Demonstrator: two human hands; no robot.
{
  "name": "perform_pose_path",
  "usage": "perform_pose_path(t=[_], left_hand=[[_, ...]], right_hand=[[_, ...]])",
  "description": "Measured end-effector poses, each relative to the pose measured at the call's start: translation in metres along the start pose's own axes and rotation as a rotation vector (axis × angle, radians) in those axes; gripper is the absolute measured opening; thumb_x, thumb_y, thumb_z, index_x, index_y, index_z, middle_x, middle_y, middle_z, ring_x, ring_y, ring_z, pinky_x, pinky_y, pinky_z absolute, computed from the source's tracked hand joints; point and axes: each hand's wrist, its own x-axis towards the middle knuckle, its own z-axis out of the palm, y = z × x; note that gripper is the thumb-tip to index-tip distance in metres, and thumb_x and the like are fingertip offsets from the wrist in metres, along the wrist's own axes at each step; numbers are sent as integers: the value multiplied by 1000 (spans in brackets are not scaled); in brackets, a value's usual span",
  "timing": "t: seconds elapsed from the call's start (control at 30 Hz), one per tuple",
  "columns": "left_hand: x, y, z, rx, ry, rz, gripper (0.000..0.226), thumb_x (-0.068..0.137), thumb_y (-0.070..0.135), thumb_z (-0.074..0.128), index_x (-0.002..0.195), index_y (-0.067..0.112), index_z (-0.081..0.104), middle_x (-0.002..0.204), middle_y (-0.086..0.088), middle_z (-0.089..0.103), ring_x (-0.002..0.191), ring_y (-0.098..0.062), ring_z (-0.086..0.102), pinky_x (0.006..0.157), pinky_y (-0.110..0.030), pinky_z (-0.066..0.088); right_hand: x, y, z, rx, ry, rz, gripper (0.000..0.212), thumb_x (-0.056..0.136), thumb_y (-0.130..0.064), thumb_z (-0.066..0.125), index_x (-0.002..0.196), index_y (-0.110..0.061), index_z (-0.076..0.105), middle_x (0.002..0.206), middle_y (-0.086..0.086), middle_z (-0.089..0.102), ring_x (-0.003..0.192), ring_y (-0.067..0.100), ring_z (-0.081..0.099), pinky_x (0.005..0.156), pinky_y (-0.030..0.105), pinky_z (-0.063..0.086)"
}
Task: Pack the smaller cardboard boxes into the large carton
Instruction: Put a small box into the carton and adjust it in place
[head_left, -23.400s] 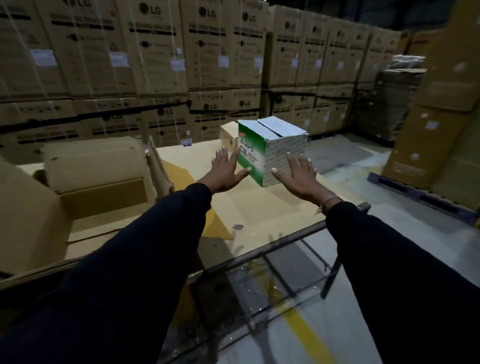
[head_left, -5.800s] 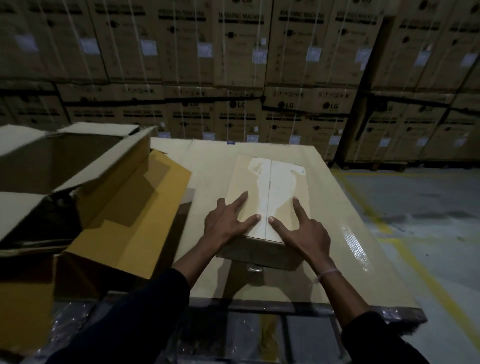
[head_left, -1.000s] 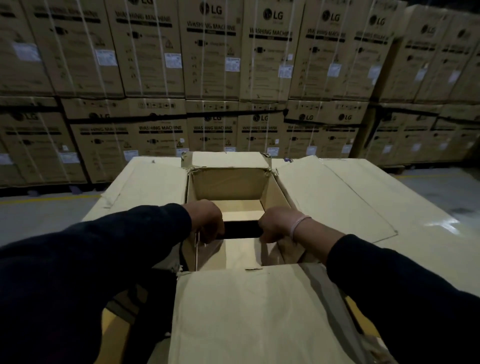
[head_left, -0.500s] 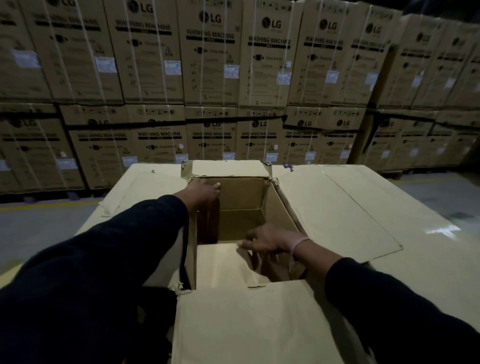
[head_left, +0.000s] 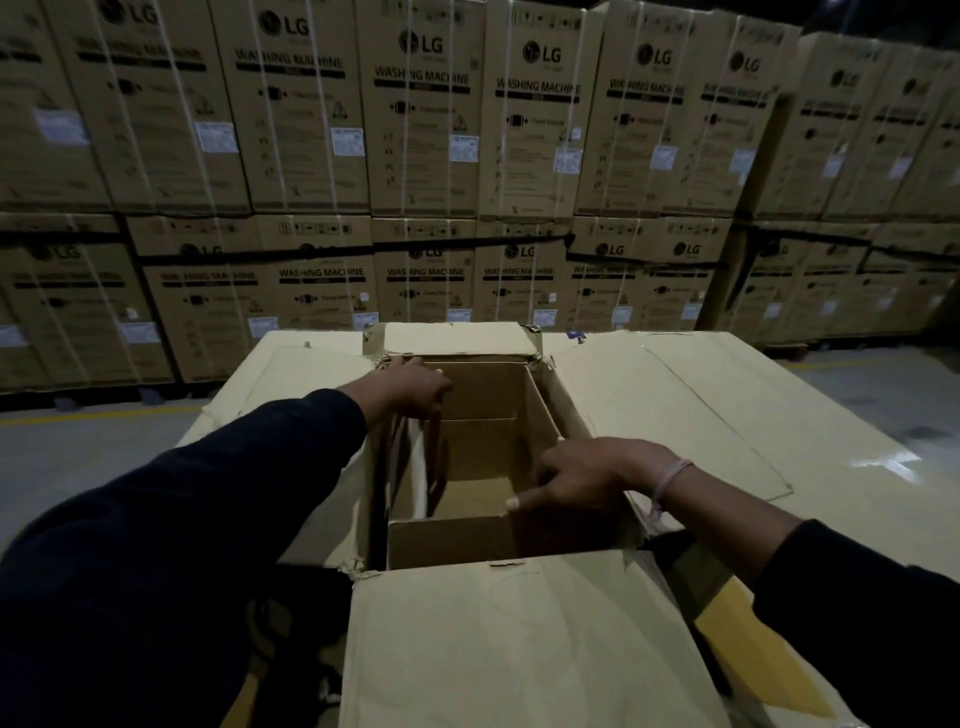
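Since half a second ago my left hand (head_left: 410, 387) has stayed up at the far left corner of the large carton (head_left: 675, 410), while my right hand (head_left: 587, 480) has lifted from inside the opening to the near right part of the rim. How many smaller boxes (head_left: 478, 501) lie inside the carton is hard to make out in the dim light: I see plain brown cardboard faces stepped at different depths, but I cannot tell where one box ends and the next begins. My left fingertips are hidden over the carton's left wall, so I cannot tell whether they curl around the edge or only rest on it; the hand lies palm down, touching the top of that wall near the far corner. A pale strip hangs down the inside of the left wall, and what it is I cannot say. My right hand is open, fingers loosely spread and pointing left, pressing on the cardboard edge at the near right of the opening without pinching anything; a thin band (head_left: 670, 480) circles that wrist. The carton's four flaps are folded outward, the near flap (head_left: 519, 649) broad and cut off by the bottom edge. Beyond the carton's far edge runs a grey floor (head_left: 78, 447) with a yellow line, and behind it a wall of stacked washing machine cartons (head_left: 426, 130), strapped and labelled.
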Motion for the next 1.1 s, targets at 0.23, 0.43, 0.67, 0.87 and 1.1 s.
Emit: perform_pose_path(t=[0.23,0.43,0.67,0.87,1.1], left_hand=[[-5,9,0,-18,2,7,55,101,45,53,152,29,42,155,0,46,146,-31,32,119,-55,23],[-11,9,5,-1,-49,-6,78,91,69,54,155,27,38,158,-3,42,151,-34,23,124,-58,16],[-16,10,3,-57,7,-6,71,94,70,47,152,28,43,157,-2,44,150,-33,26,119,-55,21],[-21,12,1,-87,25,-6,69,96,68,47,152,27,43,159,-2,41,152,-34,20,121,-56,16],[-28,7,-5,-78,-112,-26,70,95,37,68,157,31,35,158,-4,40,151,-33,23,122,-55,25]], right_hand=[[-1,-1,-5,23,74,-69,53,98,-69,50,121,-28,75,112,-10,68,98,7,60,74,24,41],[1,-1,-3,-40,76,-84,56,101,-65,49,135,-25,68,132,-1,66,119,19,59,90,29,44],[1,-5,-8,-132,167,-195,54,105,-60,44,139,-24,64,146,6,58,148,27,39,128,52,-3],[1,-9,-8,-147,164,-214,56,104,-62,44,140,-24,63,150,8,54,149,28,37,129,56,11],[3,-11,-3,-198,95,-122,60,101,-68,45,136,-23,66,133,4,66,127,24,58,113,49,43]])
